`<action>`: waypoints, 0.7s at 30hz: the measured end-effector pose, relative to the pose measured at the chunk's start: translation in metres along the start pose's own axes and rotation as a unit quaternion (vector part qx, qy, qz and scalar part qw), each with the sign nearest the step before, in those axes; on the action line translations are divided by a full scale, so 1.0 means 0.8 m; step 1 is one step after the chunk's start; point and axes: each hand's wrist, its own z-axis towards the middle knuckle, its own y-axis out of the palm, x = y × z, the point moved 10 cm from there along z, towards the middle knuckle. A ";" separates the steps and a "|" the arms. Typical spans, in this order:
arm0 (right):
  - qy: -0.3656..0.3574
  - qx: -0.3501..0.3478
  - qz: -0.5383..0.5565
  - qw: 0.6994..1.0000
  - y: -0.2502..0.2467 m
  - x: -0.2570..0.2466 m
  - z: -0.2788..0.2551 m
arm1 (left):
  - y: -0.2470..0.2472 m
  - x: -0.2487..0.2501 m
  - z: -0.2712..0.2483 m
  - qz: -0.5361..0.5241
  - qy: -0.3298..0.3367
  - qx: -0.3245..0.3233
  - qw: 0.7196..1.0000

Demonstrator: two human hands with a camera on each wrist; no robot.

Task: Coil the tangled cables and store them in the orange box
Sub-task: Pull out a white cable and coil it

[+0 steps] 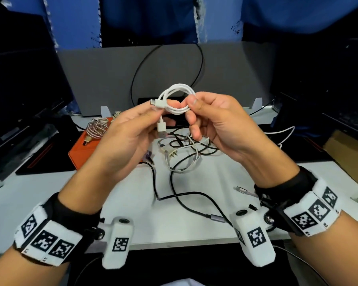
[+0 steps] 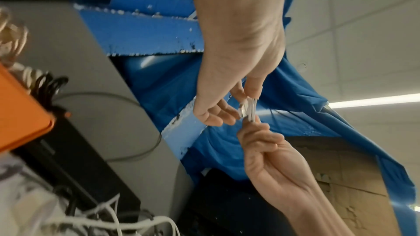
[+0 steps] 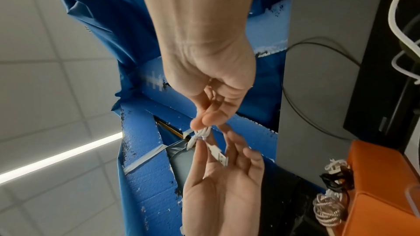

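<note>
white USB cable (image 1: 179, 101) coiled, pinched by left hand (image 1: 130, 129) and right hand (image 1: 215, 124) | braided cable (image 1: 96, 125) lying on orange box (image 1: 81, 149) | tangle (image 1: 186, 149) left on worktop (image 1: 194, 203)

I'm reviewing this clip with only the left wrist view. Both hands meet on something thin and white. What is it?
Observer: The head view shows a white cable wound into a small coil, pinched between the left hand and the right hand.
Operator: Are its ends tucked in?
Observer: No, the USB-A plug hangs loose over the left palm.
Operator: Is there much left to coil?
Observer: A tangle of black and white cables lies on the table below the hands.
</note>
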 end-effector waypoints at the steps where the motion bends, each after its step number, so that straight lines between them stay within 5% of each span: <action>1: -0.001 -0.004 -0.019 1.000 -0.002 -0.002 0.000 | -0.003 0.004 0.000 0.025 0.002 0.004 1.000; 10: -0.016 -0.048 -0.253 0.966 -0.006 -0.019 -0.008 | -0.009 0.036 -0.008 0.299 0.050 0.007 0.953; 21: -0.017 -0.055 -0.360 0.931 -0.004 -0.018 -0.006 | -0.001 0.028 -0.011 0.295 0.035 -0.024 0.955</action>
